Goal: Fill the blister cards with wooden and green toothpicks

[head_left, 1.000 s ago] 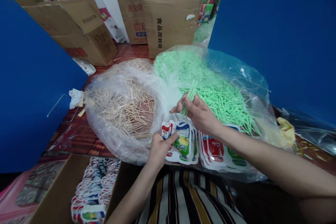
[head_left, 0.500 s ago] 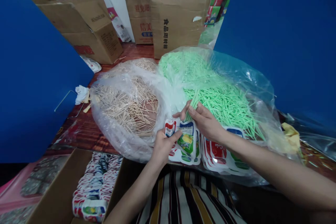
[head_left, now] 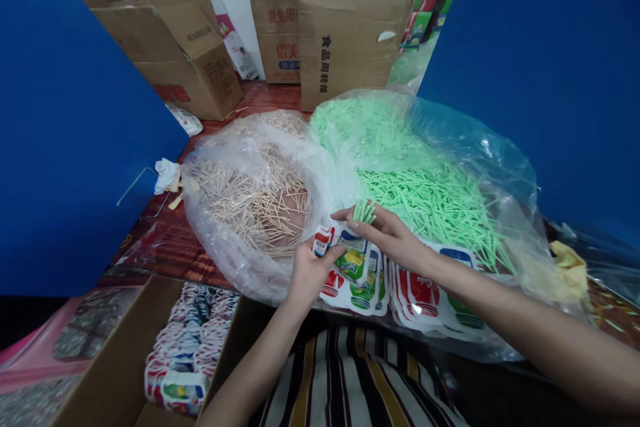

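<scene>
My left hand [head_left: 309,272] is closed on a flat printed packet [head_left: 354,261] with Sprite and red-and-blue artwork, thumb on top. A small bundle of pale green sticks [head_left: 364,212] sits in the fingers of my right hand [head_left: 397,239], just above the packet's top edge. Whether the sticks touch the packet I cannot tell. More packets [head_left: 367,297] lie beneath the held one. Under my right forearm is another stack of Cola and Sprite packets [head_left: 417,293]. Behind my right hand, loose green sticks [head_left: 440,203] fill a clear plastic bag.
Thin beige sticks [head_left: 235,193] lie in a second clear bag on the left. An open carton [head_left: 100,360] at lower left contains rows of packets [head_left: 187,340]. Cardboard boxes [head_left: 355,47] stand at the back, between blue panels [head_left: 545,67] on both sides.
The green bundle has tipped from nearly upright to lower in my right fingers, its ends now facing me. My left hand keeps the packet. The whole view has shifted slightly.
</scene>
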A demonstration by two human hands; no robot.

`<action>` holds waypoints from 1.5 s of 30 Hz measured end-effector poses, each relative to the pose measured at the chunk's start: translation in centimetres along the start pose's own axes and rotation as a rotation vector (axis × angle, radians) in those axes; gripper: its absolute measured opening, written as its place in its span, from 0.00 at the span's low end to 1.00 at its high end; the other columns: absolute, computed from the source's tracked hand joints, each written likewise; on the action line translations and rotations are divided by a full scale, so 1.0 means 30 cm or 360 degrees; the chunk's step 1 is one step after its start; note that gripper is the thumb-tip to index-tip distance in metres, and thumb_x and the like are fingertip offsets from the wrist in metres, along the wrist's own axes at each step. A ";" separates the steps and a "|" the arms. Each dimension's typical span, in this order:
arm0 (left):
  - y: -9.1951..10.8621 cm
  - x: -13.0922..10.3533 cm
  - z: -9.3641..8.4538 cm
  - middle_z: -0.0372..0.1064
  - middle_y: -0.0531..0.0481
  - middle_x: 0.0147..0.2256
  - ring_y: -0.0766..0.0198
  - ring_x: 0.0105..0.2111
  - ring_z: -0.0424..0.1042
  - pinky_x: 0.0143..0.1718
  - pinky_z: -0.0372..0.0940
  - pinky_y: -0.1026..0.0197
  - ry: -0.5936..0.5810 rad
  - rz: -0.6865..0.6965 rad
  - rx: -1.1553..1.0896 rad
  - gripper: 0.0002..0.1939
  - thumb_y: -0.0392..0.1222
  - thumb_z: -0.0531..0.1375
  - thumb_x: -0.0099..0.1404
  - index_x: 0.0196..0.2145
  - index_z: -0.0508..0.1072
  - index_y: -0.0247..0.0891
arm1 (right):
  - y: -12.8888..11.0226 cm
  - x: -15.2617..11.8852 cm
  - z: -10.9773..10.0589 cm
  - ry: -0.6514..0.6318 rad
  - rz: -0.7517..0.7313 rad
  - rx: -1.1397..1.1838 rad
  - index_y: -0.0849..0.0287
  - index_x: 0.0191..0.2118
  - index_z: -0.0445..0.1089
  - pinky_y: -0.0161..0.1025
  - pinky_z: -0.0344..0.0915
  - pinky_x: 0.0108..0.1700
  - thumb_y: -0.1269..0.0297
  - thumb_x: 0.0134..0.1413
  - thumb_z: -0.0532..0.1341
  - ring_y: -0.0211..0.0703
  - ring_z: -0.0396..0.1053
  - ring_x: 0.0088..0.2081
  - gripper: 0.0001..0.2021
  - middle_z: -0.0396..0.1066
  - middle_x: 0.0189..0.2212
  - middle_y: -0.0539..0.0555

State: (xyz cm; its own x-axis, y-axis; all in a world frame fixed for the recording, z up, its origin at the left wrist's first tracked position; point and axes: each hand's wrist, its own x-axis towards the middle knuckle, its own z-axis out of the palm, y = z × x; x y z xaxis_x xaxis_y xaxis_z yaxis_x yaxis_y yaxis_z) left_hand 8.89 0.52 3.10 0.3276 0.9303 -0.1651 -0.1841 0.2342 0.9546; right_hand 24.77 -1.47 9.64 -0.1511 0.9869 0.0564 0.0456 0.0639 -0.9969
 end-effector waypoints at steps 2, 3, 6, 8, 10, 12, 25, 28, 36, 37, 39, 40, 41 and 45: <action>0.006 0.003 -0.006 0.77 0.49 0.33 0.60 0.32 0.74 0.37 0.68 0.60 -0.0025 -0.0011 0.0002 0.12 0.41 0.68 0.50 0.33 0.77 0.35 | 0.003 0.007 0.001 0.0027 -0.0036 0.0022 0.59 0.40 0.65 0.43 0.64 0.49 0.60 0.57 0.58 0.41 0.69 0.43 0.09 0.72 0.41 0.55; 0.009 0.003 -0.008 0.77 0.49 0.33 0.60 0.33 0.74 0.37 0.68 0.60 -0.0033 -0.0010 -0.0001 0.13 0.40 0.68 0.49 0.34 0.77 0.35 | 0.004 0.010 0.001 0.0039 -0.0055 0.0049 0.58 0.39 0.64 0.44 0.64 0.49 0.60 0.56 0.59 0.41 0.69 0.43 0.08 0.72 0.41 0.55; 0.011 0.002 -0.011 0.77 0.49 0.33 0.59 0.33 0.74 0.37 0.68 0.60 -0.0016 -0.0002 0.0000 0.12 0.41 0.68 0.50 0.34 0.77 0.35 | 0.007 0.016 0.004 0.0068 -0.0085 0.0158 0.57 0.39 0.60 0.44 0.66 0.46 0.60 0.58 0.57 0.41 0.71 0.41 0.08 0.73 0.39 0.54; 0.008 0.000 -0.013 0.77 0.49 0.31 0.61 0.31 0.74 0.35 0.68 0.61 0.0011 -0.0012 0.0010 0.11 0.41 0.67 0.50 0.32 0.77 0.34 | 0.009 0.016 0.006 0.0050 -0.0100 0.0166 0.56 0.40 0.58 0.43 0.67 0.45 0.60 0.59 0.57 0.41 0.71 0.41 0.08 0.73 0.40 0.54; 0.004 0.000 -0.017 0.77 0.50 0.29 0.62 0.29 0.73 0.33 0.67 0.62 0.0019 -0.0039 0.0009 0.10 0.42 0.68 0.50 0.31 0.77 0.34 | 0.010 0.013 0.007 0.0005 -0.0115 0.0111 0.55 0.43 0.57 0.43 0.67 0.45 0.60 0.59 0.57 0.41 0.71 0.41 0.09 0.73 0.42 0.54; 0.001 0.002 -0.024 0.76 0.50 0.29 0.63 0.28 0.73 0.33 0.67 0.62 0.0016 -0.0068 -0.0005 0.11 0.42 0.68 0.50 0.30 0.77 0.34 | 0.012 0.008 0.003 -0.0007 -0.0165 0.0030 0.54 0.48 0.56 0.44 0.67 0.47 0.61 0.59 0.57 0.41 0.71 0.44 0.14 0.71 0.45 0.55; 0.020 -0.003 -0.049 0.77 0.50 0.31 0.63 0.30 0.74 0.36 0.68 0.62 0.0032 0.0006 -0.0162 0.10 0.38 0.68 0.49 0.31 0.77 0.34 | 0.024 -0.033 -0.028 -0.0138 -0.0475 -0.1014 0.52 0.58 0.57 0.46 0.65 0.53 0.61 0.59 0.57 0.46 0.65 0.53 0.22 0.65 0.54 0.56; 0.020 -0.004 -0.054 0.77 0.50 0.31 0.64 0.30 0.74 0.36 0.68 0.62 0.0014 0.0008 -0.0189 0.10 0.38 0.68 0.50 0.32 0.76 0.34 | 0.041 -0.034 -0.021 -0.0019 -0.0542 -0.1051 0.54 0.56 0.59 0.45 0.66 0.51 0.62 0.57 0.59 0.46 0.67 0.51 0.21 0.66 0.52 0.57; 0.024 -0.011 -0.067 0.76 0.52 0.27 0.66 0.26 0.71 0.32 0.67 0.63 0.0079 -0.0006 -0.0011 0.09 0.39 0.69 0.48 0.27 0.76 0.34 | 0.043 -0.035 -0.014 -0.0141 -0.0655 -0.1208 0.58 0.46 0.65 0.44 0.66 0.49 0.60 0.56 0.60 0.46 0.67 0.49 0.13 0.68 0.49 0.59; 0.024 -0.013 -0.068 0.76 0.52 0.28 0.65 0.27 0.72 0.33 0.67 0.63 0.0065 -0.0007 -0.0027 0.09 0.39 0.69 0.48 0.28 0.76 0.34 | 0.039 -0.035 -0.014 -0.0131 -0.0659 -0.1225 0.58 0.46 0.66 0.44 0.66 0.49 0.60 0.56 0.60 0.46 0.67 0.49 0.14 0.68 0.48 0.59; 0.022 -0.018 -0.070 0.76 0.51 0.29 0.65 0.28 0.72 0.34 0.67 0.63 0.0046 0.0002 -0.0059 0.09 0.40 0.68 0.49 0.29 0.76 0.34 | 0.035 -0.036 -0.015 -0.0155 -0.0661 -0.1306 0.58 0.46 0.66 0.45 0.66 0.48 0.58 0.56 0.60 0.48 0.68 0.47 0.14 0.70 0.45 0.59; 0.021 -0.020 -0.071 0.76 0.51 0.29 0.65 0.28 0.72 0.34 0.67 0.63 0.0046 0.0012 -0.0068 0.09 0.40 0.68 0.49 0.29 0.76 0.34 | 0.034 -0.036 -0.016 -0.0187 -0.0648 -0.1347 0.58 0.46 0.67 0.46 0.66 0.47 0.57 0.55 0.60 0.49 0.68 0.46 0.15 0.71 0.43 0.59; 0.020 -0.021 -0.071 0.77 0.51 0.29 0.65 0.28 0.72 0.34 0.67 0.63 0.0051 0.0018 -0.0073 0.09 0.39 0.68 0.49 0.29 0.76 0.34 | 0.035 -0.038 -0.017 -0.0209 -0.0632 -0.1376 0.57 0.46 0.67 0.46 0.66 0.46 0.56 0.55 0.60 0.49 0.68 0.45 0.16 0.71 0.42 0.59; 0.020 -0.028 -0.070 0.77 0.50 0.29 0.64 0.28 0.73 0.34 0.67 0.62 0.0086 0.0005 -0.0111 0.10 0.39 0.69 0.48 0.29 0.76 0.33 | 0.037 -0.053 -0.011 -0.0178 -0.0536 -0.1350 0.56 0.45 0.68 0.46 0.66 0.45 0.56 0.53 0.62 0.50 0.69 0.44 0.16 0.72 0.42 0.59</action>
State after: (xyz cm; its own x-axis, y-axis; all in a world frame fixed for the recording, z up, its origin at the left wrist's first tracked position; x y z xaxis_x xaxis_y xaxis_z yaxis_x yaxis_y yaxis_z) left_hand 6.58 0.47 3.29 0.2769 0.9445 -0.1771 -0.2499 0.2487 0.9358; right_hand 25.38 -2.91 8.46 -0.3805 0.8791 0.2870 0.6844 0.4764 -0.5520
